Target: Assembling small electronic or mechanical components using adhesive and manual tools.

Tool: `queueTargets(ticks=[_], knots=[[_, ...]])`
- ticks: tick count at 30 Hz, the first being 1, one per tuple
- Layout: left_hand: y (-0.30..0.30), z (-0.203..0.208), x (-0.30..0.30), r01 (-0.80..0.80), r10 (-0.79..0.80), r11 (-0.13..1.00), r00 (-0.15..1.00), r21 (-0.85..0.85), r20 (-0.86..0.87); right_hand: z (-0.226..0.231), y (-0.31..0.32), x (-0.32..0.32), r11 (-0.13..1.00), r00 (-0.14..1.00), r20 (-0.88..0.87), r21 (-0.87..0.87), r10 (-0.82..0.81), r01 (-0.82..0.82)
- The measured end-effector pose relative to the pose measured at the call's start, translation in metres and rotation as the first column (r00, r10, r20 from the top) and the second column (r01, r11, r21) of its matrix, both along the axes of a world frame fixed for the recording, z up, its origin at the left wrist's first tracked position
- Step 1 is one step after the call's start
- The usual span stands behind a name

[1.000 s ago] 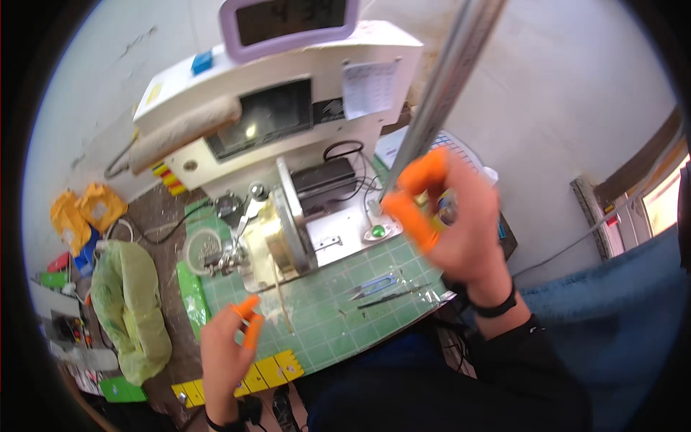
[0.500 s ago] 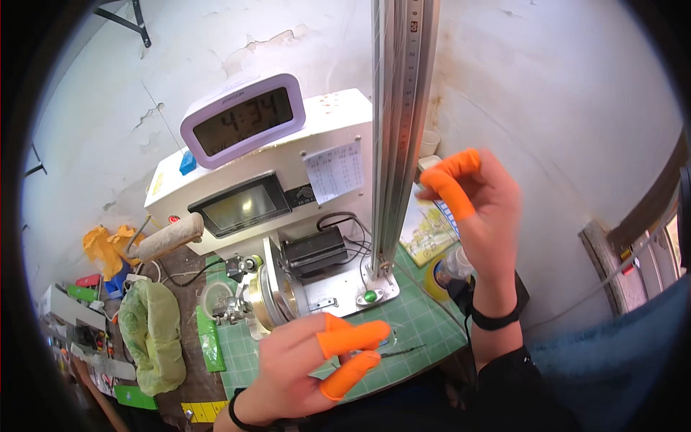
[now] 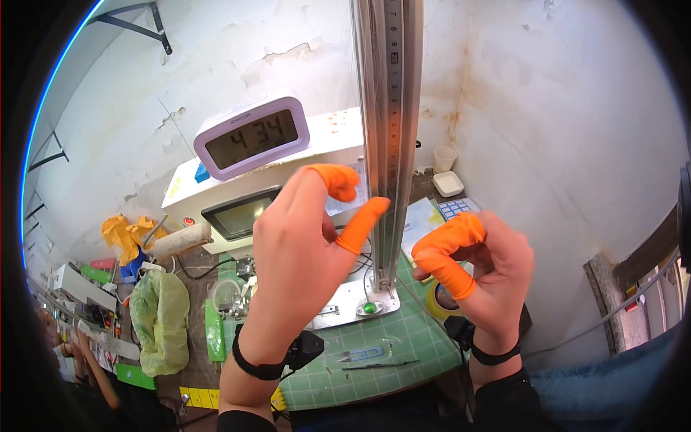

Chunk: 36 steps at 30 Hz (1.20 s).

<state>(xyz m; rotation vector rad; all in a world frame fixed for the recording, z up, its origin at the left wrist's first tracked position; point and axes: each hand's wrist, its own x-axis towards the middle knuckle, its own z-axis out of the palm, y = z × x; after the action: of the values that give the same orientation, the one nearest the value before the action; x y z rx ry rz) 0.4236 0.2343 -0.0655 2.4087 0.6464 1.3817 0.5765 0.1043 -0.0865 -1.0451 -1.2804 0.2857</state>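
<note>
My left hand (image 3: 295, 266) is raised in front of the white machine. Orange finger covers sit on its thumb and forefinger, whose tips stand apart with nothing visible between them, close to the upright metal post (image 3: 392, 165) with a printed scale. To the right of that post, my right hand (image 3: 497, 277) pinches its orange-covered thumb and forefinger together. Whatever may be in that pinch is too fine to see. Below, light blue snips (image 3: 360, 354) and a thin dark tool (image 3: 381, 365) lie on the green cutting mat (image 3: 403, 342). The metal base plate (image 3: 345, 308) bears a green button (image 3: 369, 308).
A lilac digital clock (image 3: 252, 139) stands on the white machine housing (image 3: 188, 193), above a screen (image 3: 241, 216). At left lie a pale green plastic-wrapped bundle (image 3: 160, 322) and a roller (image 3: 183, 240). A white dish (image 3: 448, 184) and a cup (image 3: 445, 158) stand behind the post.
My left hand has risen from over the mat to beside the post, and its finger and thumb have spread wider. My right hand has come down, still pinching. The view has shifted slightly.
</note>
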Motion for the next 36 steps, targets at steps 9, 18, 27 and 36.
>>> queueTargets(ticks=[9, 18, 27, 36], knots=[[-0.035, -0.007, -0.047, 0.538, -0.25, 0.518, 0.839, -0.665, 0.484, -0.003, -0.022, -0.011, 1.0, 0.983, -0.183, -0.008, -0.01, 0.008], [-0.044, -0.014, -0.085, 0.511, -0.273, 0.548, 0.857, -0.662, 0.436, -0.005, 0.018, -0.031, 0.975, 0.96, 0.202, -0.067, -0.194, 0.211], [-0.053, -0.02, -0.098, 0.496, -0.301, 0.617, 0.866, -0.611, 0.399, -0.026, 0.068, -0.026, 0.825, 0.752, 0.34, 0.253, -0.564, 0.505], [-0.037, -0.021, -0.108, 0.62, -0.336, 0.475, 0.784, -0.625, 0.522, -0.009, 0.002, -0.05, 0.994, 0.992, -0.123, -0.109, -0.002, -0.012]])
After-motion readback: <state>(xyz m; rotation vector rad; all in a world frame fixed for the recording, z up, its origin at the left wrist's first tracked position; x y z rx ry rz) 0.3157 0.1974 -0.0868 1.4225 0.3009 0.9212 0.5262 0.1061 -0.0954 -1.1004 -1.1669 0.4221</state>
